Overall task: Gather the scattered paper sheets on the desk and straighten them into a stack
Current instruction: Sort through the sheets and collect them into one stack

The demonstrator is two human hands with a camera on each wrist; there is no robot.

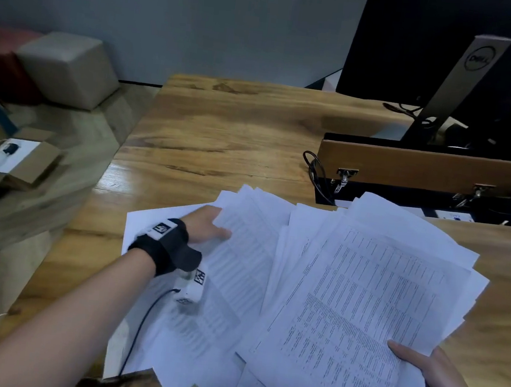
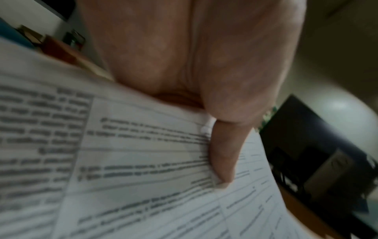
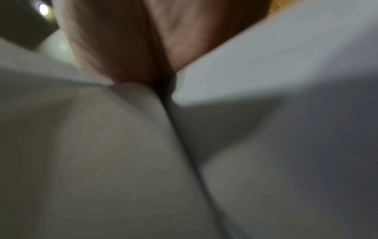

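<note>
Several white printed paper sheets (image 1: 347, 297) lie fanned and overlapping on the near half of the wooden desk (image 1: 222, 133). My left hand (image 1: 209, 226) grips the far left edge of the left bunch (image 1: 239, 270), thumb on top and fingers hidden beneath. In the left wrist view the thumb (image 2: 223, 153) presses on a printed sheet (image 2: 132, 161). My right hand (image 1: 416, 364) holds the near right corner of the right bunch, thumb on top. The right wrist view is blurred, showing palm (image 3: 122, 48) and white paper (image 3: 286, 80). One sheet (image 1: 140, 222) lies flat under my left wrist.
A black monitor on a grey stand (image 1: 468, 77) rises at the back right. A raised wooden flap over a cable tray (image 1: 423, 173), with black cables (image 1: 316, 174), sits just beyond the sheets. The desk's left edge drops to the floor, where cube seats (image 1: 69, 66) and a cardboard box (image 1: 21, 159) stand.
</note>
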